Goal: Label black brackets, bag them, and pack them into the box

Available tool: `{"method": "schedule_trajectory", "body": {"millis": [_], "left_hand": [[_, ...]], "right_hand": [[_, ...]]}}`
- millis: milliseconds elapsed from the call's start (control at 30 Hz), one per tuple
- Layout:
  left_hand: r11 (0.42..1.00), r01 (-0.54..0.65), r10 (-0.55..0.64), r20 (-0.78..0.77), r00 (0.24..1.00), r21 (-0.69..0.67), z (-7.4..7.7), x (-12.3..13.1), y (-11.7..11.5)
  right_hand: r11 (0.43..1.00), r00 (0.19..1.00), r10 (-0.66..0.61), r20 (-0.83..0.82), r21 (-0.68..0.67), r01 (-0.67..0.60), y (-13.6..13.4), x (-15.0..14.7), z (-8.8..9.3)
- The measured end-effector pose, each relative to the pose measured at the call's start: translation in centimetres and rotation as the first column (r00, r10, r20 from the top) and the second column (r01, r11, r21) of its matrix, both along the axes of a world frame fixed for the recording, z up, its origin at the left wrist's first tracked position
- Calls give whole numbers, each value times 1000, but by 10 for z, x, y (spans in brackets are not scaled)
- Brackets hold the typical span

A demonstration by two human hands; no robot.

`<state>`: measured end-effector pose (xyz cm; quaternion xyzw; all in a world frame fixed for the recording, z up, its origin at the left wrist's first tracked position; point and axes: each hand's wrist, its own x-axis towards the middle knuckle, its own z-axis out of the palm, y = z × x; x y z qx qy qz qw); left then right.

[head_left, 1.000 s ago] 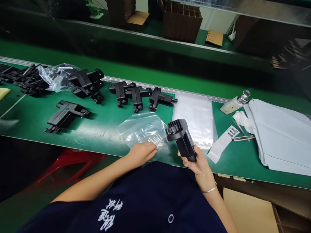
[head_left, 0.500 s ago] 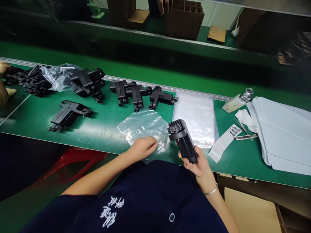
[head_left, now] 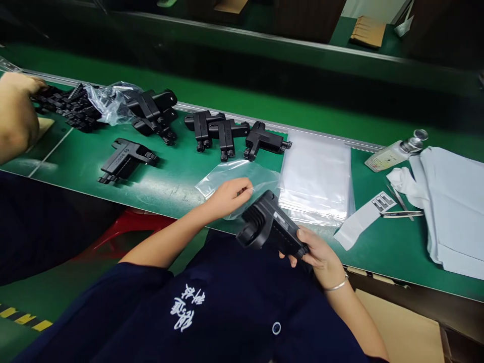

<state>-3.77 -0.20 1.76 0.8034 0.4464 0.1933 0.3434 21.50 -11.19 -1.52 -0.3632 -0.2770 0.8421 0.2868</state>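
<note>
My right hand [head_left: 321,254] grips a black plastic device [head_left: 282,222] by its narrow lower end; a ribbed part and a knob jut out at the other end, which tilts toward my body. A small white label shows on its side. My left hand [head_left: 231,195] is closed, its fingers pinched on a clear plastic bag [head_left: 217,176] lying on the green table. Right of that bag is a stack of clear bags [head_left: 315,176]. Similar black devices lie behind it, one [head_left: 266,140] close to the stack and another [head_left: 128,160] off to the left.
A co-worker's hand [head_left: 17,113] is at a pile of black parts [head_left: 73,108] on the far left, beside crumpled plastic [head_left: 113,101]. On the right lie a pump bottle [head_left: 393,154], a label strip [head_left: 363,222], tweezers [head_left: 403,214] and white sheets [head_left: 457,201]. A red stool [head_left: 132,227] stands below.
The device in my right hand has turned and tipped left and down, its knob end now toward my body. My left hand stays on the bag. The co-worker's hand shows more fully; my view has shifted.
</note>
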Motion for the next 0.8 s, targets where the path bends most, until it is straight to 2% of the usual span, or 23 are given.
{"method": "schedule_trajectory", "body": {"millis": [100,200,367,433,533,633,733,800], "left_hand": [[992,123,-123,-19,992,16,12,-3,-2],[960,270,-258,-149,955,68,21,-3,-4],[920,367,-304,-343,889,135,19,1,-6],[924,366,-304,-366,880,113,17,-1,-8],[929,362,-316,-355,880,71,16,-5,-15],[904,424,-399,-236,886,63,20,0,-22],[885,427,-411,-118,904,187,24,12,-21],[870,396,-372,-135,918,293,21,14,-18]], "right_hand": [[999,994,23,105,30,-26,4,-1,1],[993,965,-50,256,120,20,6,-4,1],[952,898,-97,430,303,-42,2,-9,4],[929,830,-169,532,368,-47,-2,-8,4],[913,677,-305,670,409,7,-9,-8,4],[886,566,-397,723,463,29,-13,-14,8],[851,492,-429,758,522,-63,-13,-21,18],[819,457,-458,762,562,-116,-13,-22,23]]}}
